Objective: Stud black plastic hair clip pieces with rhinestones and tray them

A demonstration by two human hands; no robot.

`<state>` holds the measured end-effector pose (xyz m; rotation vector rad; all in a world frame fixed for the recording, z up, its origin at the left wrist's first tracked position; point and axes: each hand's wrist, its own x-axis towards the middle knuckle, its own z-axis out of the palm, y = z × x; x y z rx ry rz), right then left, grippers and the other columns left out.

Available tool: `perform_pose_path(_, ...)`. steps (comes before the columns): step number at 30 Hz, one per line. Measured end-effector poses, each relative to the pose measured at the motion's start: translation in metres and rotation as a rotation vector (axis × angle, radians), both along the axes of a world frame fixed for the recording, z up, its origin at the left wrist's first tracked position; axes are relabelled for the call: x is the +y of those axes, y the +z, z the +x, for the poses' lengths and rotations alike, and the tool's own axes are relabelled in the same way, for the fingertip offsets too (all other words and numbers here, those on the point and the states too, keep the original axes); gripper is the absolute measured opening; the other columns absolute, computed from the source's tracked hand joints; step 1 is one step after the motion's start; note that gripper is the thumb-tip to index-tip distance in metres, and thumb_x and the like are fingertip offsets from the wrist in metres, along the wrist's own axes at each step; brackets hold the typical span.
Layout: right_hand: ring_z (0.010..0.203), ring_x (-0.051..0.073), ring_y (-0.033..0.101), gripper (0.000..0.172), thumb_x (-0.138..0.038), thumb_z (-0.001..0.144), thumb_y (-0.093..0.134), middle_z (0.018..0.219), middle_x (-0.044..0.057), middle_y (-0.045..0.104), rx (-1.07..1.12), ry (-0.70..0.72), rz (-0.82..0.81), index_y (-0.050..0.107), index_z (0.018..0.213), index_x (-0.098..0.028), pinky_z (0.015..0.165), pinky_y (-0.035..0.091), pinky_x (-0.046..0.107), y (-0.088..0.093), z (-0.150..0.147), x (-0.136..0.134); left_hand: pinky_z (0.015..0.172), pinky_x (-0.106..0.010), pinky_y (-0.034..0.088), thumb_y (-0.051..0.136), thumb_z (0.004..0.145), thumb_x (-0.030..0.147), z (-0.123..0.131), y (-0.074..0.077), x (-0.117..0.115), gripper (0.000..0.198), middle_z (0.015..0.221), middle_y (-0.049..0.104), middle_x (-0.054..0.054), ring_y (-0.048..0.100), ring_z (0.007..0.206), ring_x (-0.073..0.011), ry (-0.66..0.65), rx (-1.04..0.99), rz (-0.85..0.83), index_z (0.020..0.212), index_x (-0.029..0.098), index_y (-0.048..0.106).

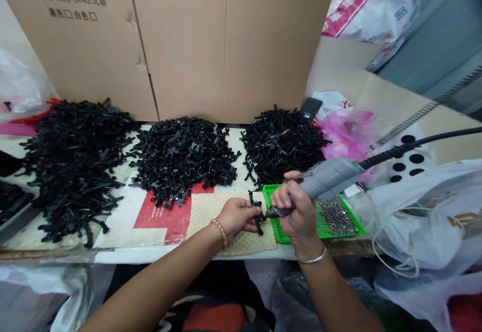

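My left hand [238,216] pinches a small black plastic part [259,216] above the beige textured mat [226,241]. A grey corded electric screwdriver [327,176] is gripped in my right hand [295,209], its tip pointing left and meeting the black part. Below and behind the tool lies a green perforated tray [279,234], with many small metal screws [335,215] heaped at its right side.
Three heaps of black parts, at the left [79,156], centre [186,156] and right [284,143], stand before a large cardboard box [233,45]. A phone [311,107], pink bag [348,131], white bags [425,221] and coiled cord [429,106] are at right.
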<state>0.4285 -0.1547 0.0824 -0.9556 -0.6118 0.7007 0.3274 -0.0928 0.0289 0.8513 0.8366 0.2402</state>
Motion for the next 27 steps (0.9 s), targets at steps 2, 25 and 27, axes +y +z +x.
perform_pose_path(2, 0.040, 0.008, 0.032, 0.025, -0.036, 0.075, 0.067, 0.045, -0.010, 0.033, -0.002, 0.004, -0.007, 0.051, 0.089, -0.022, 0.044, 0.034, 0.020, -0.0013, 0.0004, 0.0002, 0.050, -0.023, 0.054, 0.078, 0.069, 0.022, -0.0001, 0.0002, -0.0001, 0.028, 0.059, 0.061, -0.002, 0.058, 0.050, -0.0096, 0.002, 0.002, 0.002, 0.063, 0.012, 0.052)
perform_pose_path(25, 0.041, 0.009, 0.032, 0.018, -0.032, 0.080, 0.064, 0.047, -0.009, 0.033, -0.032, 0.037, 0.041, 0.053, 0.091, -0.023, 0.045, 0.034, 0.021, -0.0082, 0.0022, -0.0031, 0.049, -0.023, 0.054, 0.076, 0.070, 0.019, -0.0002, 0.0020, -0.0010, 0.025, 0.060, 0.061, -0.003, 0.059, 0.049, -0.0105, 0.009, 0.000, 0.007, 0.064, 0.011, 0.053)
perform_pose_path(27, 0.041, 0.009, 0.032, 0.017, -0.031, 0.081, 0.064, 0.048, -0.009, 0.032, -0.046, 0.042, 0.053, 0.054, 0.092, -0.023, 0.044, 0.034, 0.022, -0.0095, 0.0019, -0.0031, 0.049, -0.024, 0.054, 0.072, 0.073, 0.015, 0.0000, 0.0042, -0.0010, 0.021, 0.060, 0.061, -0.003, 0.059, 0.049, -0.0106, 0.006, 0.016, 0.007, 0.064, 0.011, 0.054)
